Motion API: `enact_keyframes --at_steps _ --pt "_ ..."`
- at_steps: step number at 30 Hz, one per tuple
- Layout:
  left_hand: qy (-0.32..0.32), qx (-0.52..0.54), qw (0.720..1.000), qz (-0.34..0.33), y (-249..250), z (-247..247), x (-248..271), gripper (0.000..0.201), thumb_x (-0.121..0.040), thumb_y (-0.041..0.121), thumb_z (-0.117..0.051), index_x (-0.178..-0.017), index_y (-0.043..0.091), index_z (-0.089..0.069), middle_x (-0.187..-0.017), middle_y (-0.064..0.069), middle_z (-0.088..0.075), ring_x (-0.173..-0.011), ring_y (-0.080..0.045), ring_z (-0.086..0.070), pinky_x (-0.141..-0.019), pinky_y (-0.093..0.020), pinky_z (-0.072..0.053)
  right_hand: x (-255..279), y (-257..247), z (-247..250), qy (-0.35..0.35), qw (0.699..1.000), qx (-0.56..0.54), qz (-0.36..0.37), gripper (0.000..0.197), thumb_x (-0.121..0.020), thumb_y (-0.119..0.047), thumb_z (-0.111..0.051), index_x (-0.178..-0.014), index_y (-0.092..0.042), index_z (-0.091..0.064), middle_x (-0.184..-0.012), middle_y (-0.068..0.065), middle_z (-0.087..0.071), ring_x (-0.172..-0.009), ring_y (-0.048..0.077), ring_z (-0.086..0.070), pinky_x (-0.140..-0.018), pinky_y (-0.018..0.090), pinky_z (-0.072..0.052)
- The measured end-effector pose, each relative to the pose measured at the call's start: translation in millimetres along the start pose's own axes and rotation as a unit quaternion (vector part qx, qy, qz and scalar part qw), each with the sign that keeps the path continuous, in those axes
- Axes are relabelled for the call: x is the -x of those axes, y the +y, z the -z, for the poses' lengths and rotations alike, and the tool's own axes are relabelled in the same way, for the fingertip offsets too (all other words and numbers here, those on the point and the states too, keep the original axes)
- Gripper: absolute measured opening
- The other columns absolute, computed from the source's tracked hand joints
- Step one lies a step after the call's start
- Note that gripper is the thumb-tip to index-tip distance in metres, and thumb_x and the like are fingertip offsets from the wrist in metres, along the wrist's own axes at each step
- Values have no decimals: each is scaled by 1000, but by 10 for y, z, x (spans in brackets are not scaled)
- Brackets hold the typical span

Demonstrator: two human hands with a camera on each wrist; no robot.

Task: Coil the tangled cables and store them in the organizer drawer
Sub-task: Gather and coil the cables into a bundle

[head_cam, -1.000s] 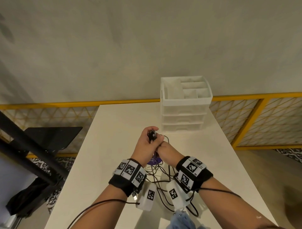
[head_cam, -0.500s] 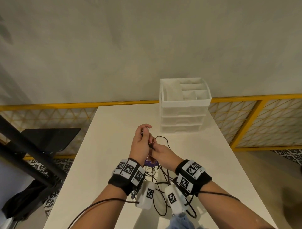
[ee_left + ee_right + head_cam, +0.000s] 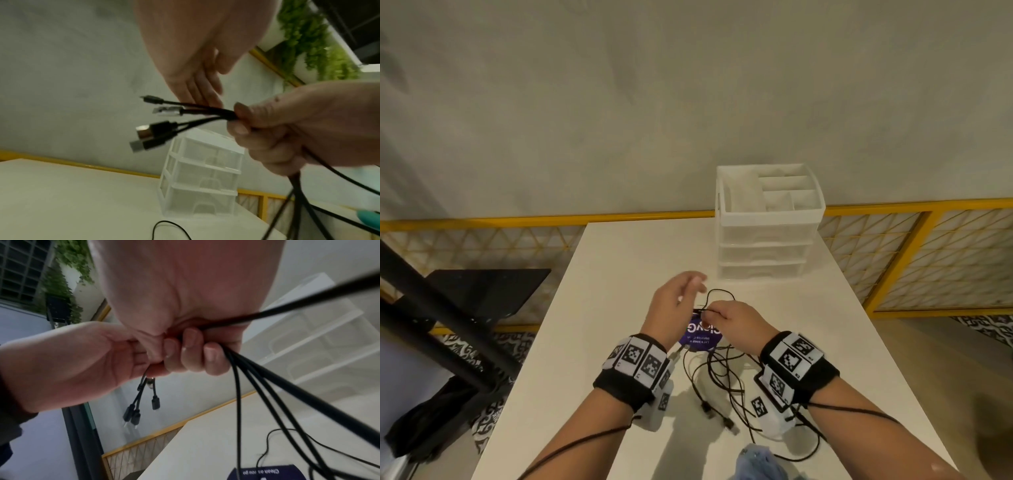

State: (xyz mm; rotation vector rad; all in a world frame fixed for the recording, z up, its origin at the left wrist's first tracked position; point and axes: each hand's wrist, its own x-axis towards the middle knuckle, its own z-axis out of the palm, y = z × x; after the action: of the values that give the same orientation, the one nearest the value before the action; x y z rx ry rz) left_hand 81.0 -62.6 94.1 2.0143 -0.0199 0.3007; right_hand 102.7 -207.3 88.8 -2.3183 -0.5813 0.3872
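Several black cables point(image 3: 722, 383) lie tangled on the white table point(image 3: 592, 342) between my wrists. My right hand point(image 3: 710, 313) grips a bundle of their ends above the table, fingers curled round the strands point(image 3: 242, 363). Their USB plugs point(image 3: 152, 123) stick out past its thumb and forefinger. My left hand point(image 3: 697, 284) is just left of the bundle with straight fingers point(image 3: 201, 91) beside the cables, holding nothing. The white three-drawer organizer point(image 3: 767, 240) stands at the far side of the table, drawers closed, with an open divided tray on top.
A round purple printed card point(image 3: 700, 337) lies on the table under my hands. A thin cable loop point(image 3: 717, 294) reaches toward the organizer. A yellow lattice railing point(image 3: 928, 253) runs behind the table, and a black stand point(image 3: 465, 301) is off the left edge.
My left hand, which held the plug ends a second ago, has let go and opened. The right hand now holds the bundle alone, slightly lower.
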Motion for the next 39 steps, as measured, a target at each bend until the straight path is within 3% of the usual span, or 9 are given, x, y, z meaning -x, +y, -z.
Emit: enact_keyframes --at_steps 3,6,10,14,21,25,28,31,39 --pt "-102 -15 994 39 15 -89 68 30 -98 33 -38 -107 22 -64 -88 5 -68 -85 -16 -64 -80 -26 -51 -17 -60 50 2 1000 16 10 26 -94 -18 -39 -87 -10 -62 -92 13 -65 -86 26 -58 -77 35 -44" --pt "-107 -65 991 54 30 -103 81 44 -99 40 -31 -96 15 -68 -82 0 -68 -79 -17 -63 -74 -26 -47 0 -59 104 13 1000 11 23 26 -92 -22 -43 -89 -7 -64 -91 13 -67 -83 25 -59 -75 36 -46" --pt "-119 -140 981 67 112 -99 57 62 -96 51 -28 -59 14 -61 -62 -1 -62 -62 -17 -57 -67 -30 -42 14 20 164 41 999 -20 17 29 -82 -31 -59 -73 -4 -61 -69 6 -57 -64 18 -50 -63 33 -39" --pt "-97 -22 986 134 142 -11 14 61 -91 57 -35 -48 17 -46 -40 5 -43 -40 -10 -40 -52 -26 -34 85 137 175 39 987 -154 13 24 -90 -26 -54 -74 -10 -60 -57 -6 -47 -51 3 -41 -58 24 -35" --pt "-33 277 937 209 189 57 -12 53 -92 52 -39 -52 19 -46 -42 10 -30 -38 -8 -22 -41 -20 -19 128 131 97 102 947 -303 30 28 -99 -20 -33 -92 -14 -59 -59 0 -38 -51 8 -40 -61 22 -45" --pt "-18 366 908 202 238 69 -35 49 -95 49 -33 -57 18 -37 -47 10 -26 -39 -5 -20 -38 -17 -19 77 57 110 107 931 -346 39 32 -100 -23 -29 -106 -3 -53 -66 1 -43 -54 13 -42 -67 36 -46" --pt "-4 349 927 140 330 45 -22 44 -97 41 -37 -59 20 -34 -50 10 -26 -43 -7 -21 -42 -18 -22 56 21 16 78 953 -289 38 27 -100 -19 -32 -94 -20 -58 -65 -1 -46 -55 13 -47 -65 33 -44" --pt "16 267 958 105 380 42 -16 34 -94 30 -49 -63 19 -42 -49 8 -31 -44 -8 -25 -44 -19 -27 61 -32 -31 42 950 -309 20 26 -99 -20 -33 -85 -18 -55 -60 -3 -40 -51 10 -37 -55 25 -35" --pt "-13 250 950 187 219 20 62 43 -97 46 -34 -82 14 -58 -45 9 -30 -40 -7 -22 -39 -20 -20 107 -188 44 17 946 -321 32 39 -100 -30 -30 -68 -18 -49 -55 -7 -34 -47 5 -28 -46 15 -26"
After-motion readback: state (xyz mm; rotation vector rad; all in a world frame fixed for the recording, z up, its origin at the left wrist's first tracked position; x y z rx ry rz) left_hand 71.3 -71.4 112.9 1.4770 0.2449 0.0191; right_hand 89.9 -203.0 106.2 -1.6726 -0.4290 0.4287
